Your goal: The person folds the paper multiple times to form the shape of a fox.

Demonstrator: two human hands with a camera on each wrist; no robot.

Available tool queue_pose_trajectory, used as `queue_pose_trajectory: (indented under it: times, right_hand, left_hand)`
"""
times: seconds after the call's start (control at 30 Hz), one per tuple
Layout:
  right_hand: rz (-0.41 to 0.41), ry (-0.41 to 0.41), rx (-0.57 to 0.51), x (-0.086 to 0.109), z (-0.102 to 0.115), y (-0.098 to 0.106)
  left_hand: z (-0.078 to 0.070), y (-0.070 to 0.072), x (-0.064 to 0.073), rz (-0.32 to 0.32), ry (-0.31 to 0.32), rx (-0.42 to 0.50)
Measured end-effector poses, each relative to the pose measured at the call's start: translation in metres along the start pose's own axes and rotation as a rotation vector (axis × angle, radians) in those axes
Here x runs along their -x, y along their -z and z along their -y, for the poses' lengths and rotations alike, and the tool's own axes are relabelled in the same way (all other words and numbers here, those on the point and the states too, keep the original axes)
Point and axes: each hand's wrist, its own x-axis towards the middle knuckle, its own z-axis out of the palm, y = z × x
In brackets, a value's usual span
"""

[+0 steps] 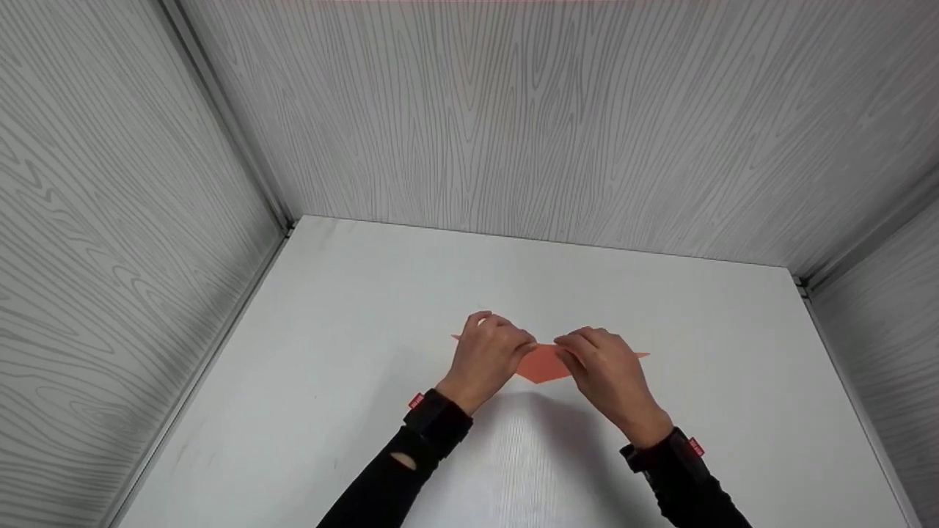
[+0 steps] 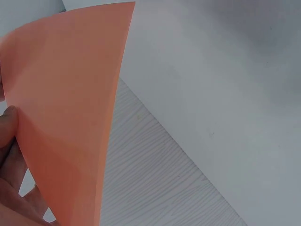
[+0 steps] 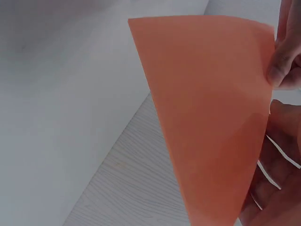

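Between both hands is a sheet of orange paper (image 1: 541,364), its edges coming to a point toward the body and narrow tips showing past each hand. My left hand (image 1: 486,353) pinches its upper edge left of the middle. Close by on the right, my right hand (image 1: 607,370) pinches the same edge. Seen from the left wrist, the paper (image 2: 70,94) looks like a tall, slightly bowed triangle that hides part of the fingers. The right wrist view shows the paper (image 3: 207,94) with a doubled side edge, apparently a fold, and a thumb pressed at its border.
A white table (image 1: 330,293) lies under the hands, with their shadows on it. Grey wood-grain panels stand at the back (image 1: 513,132), at the left (image 1: 95,242) and at the right. Black bands circle both wrists.
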Motion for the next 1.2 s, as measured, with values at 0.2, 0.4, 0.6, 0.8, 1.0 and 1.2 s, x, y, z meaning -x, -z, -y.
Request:
queue_pose_trajectory:
  times: [0.2,0.4,0.6,0.8,1.0,1.2]
  right_hand:
    - [0.028,-0.041,-0.018,-0.003,0.004,-0.003]
    - [0.05,-0.054,-0.019,-0.001,0.005,-0.001]
    - [0.065,-0.043,-0.006,0.0,0.005,0.001]
    - [0.076,-0.052,0.006,-0.001,0.005,0.006]
    - [0.083,-0.076,0.011,0.002,0.004,0.008]
    - [0.078,-0.071,0.013,0.005,0.003,0.009]
  left_hand:
    - [-0.005,-0.001,-0.002,-0.022,-0.019,0.003]
    - [-0.012,-0.005,-0.004,-0.074,-0.069,-0.029]
    - [-0.014,-0.008,-0.005,-0.129,-0.09,0.006]
    - [-0.013,-0.004,-0.005,-0.088,-0.089,0.008]
    - [-0.008,-0.002,-0.002,-0.084,-0.099,-0.012]
    - [-0.004,0.001,0.003,-0.072,-0.089,-0.019]
